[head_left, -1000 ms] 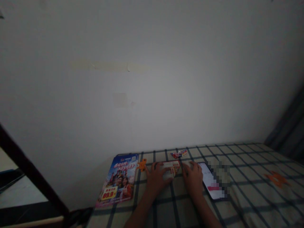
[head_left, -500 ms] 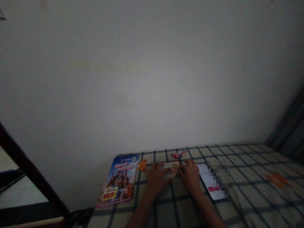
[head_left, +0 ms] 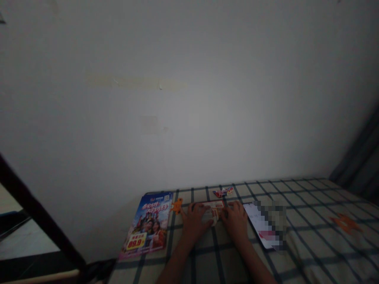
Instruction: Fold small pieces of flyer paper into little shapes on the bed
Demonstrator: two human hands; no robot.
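Observation:
A small printed paper (head_left: pixel 214 213) with a red border lies on the checked cloth, its near part tapering to a point. My left hand (head_left: pixel 195 223) covers its left side, fingers bent over it and the thumb reaching toward the point. On the opposite side, my right hand (head_left: pixel 236 221) grips the right edge between thumb and fingertips. Much of the paper is hidden under both hands. Left of my left hand sits an orange paper shape (head_left: pixel 177 206). Beyond the hands is a folded red, white and blue paper piece (head_left: pixel 224 192).
A stack of printed leaflets (head_left: pixel 149 223) lies at the left on the checked cloth (head_left: pixel 204 264). To the right of my right hand is a phone (head_left: pixel 260 225), partly blurred out. Another orange paper shape (head_left: pixel 346 223) lies farther right. A wall (head_left: pixel 207 98) rises behind.
My right hand has shifted slightly left, toward my left hand. The fingers of my left hand are more bent, and the near part of the paper shows a clearer point.

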